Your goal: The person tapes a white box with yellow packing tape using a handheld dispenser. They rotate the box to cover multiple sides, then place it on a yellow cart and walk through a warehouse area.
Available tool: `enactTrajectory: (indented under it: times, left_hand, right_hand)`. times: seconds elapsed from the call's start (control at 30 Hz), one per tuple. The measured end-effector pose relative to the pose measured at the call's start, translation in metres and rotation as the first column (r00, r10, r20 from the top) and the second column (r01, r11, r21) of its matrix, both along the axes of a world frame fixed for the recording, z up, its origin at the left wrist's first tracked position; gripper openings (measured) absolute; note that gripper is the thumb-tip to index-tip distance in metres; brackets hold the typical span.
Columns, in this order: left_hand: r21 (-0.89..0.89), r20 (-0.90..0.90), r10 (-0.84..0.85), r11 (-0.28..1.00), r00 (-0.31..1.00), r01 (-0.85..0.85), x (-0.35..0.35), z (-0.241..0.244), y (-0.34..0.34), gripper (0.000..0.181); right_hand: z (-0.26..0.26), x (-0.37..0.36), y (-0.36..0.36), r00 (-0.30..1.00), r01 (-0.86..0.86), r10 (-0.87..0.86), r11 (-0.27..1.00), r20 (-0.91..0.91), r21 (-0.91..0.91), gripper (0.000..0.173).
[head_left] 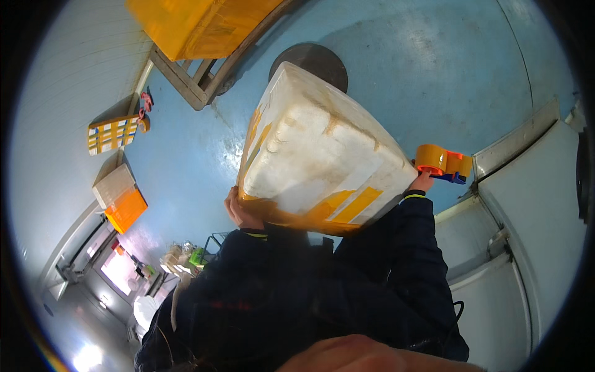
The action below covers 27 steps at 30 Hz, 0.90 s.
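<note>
A large white foam box [325, 144], stained and partly wrapped in yellow-orange packing tape, is tilted in front of my body. My left hand [239, 211] grips its lower left corner, the fingers partly hidden beside the taped edge. At the box's right corner is my right hand [422, 182], with a finger in the orange hub of a tape dispenser [444, 162] loaded with yellow-orange tape. The palm of that hand is hidden behind the box corner. Behind the box's far end a dark round disc [311, 63] shows on the blue floor.
A yellow-wrapped box [209, 28] rests on a wooden pallet [200, 93] at the upper left. Along the left wall are a taped box [111, 135], a tape roll [144, 124] and an orange crate [126, 211]. Pale metal panels [534, 223] stand at the right.
</note>
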<state>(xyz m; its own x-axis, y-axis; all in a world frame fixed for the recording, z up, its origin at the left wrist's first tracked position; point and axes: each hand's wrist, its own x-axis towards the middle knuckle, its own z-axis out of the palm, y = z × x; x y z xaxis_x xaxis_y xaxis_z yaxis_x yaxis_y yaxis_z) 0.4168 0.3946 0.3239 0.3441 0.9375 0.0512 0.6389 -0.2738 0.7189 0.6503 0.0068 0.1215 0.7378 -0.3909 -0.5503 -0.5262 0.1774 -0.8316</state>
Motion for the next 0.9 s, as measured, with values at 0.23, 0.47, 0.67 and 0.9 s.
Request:
enactTrajectory:
  times: [0.23, 0.47, 0.67, 0.9]
  left_hand:
    - [-0.153, 0.124, -0.14, 0.976, 0.982, 0.158, -0.023, -0.006, 0.058, 0.019]
    - [-0.272, 0.502, -0.06, 0.936, 0.863, 0.224, 0.005, -0.005, 0.026, 0.009]
    - [-0.178, 0.22, -0.364, 0.897, 0.905, 0.404, 0.047, 0.029, -0.018, 0.005]
    - [-0.128, 0.098, -0.663, 0.731, 0.742, 0.671, 0.051, 0.045, -0.005, 0.009]
  right_hand:
    - [0.02, -0.075, 0.003, 0.98, 0.191, -0.195, 0.979, 0.05, 0.07, 0.042]
    - [0.051, -0.132, -0.037, 0.967, 0.187, -0.216, 0.962, -0.134, -0.199, 0.05]
    - [0.038, -0.128, -0.077, 0.902, 0.163, -0.329, 0.858, -0.278, -0.487, 0.052]
    - [0.006, -0.149, -0.108, 0.813, 0.194, -0.474, 0.767, -0.337, -0.611, 0.054]
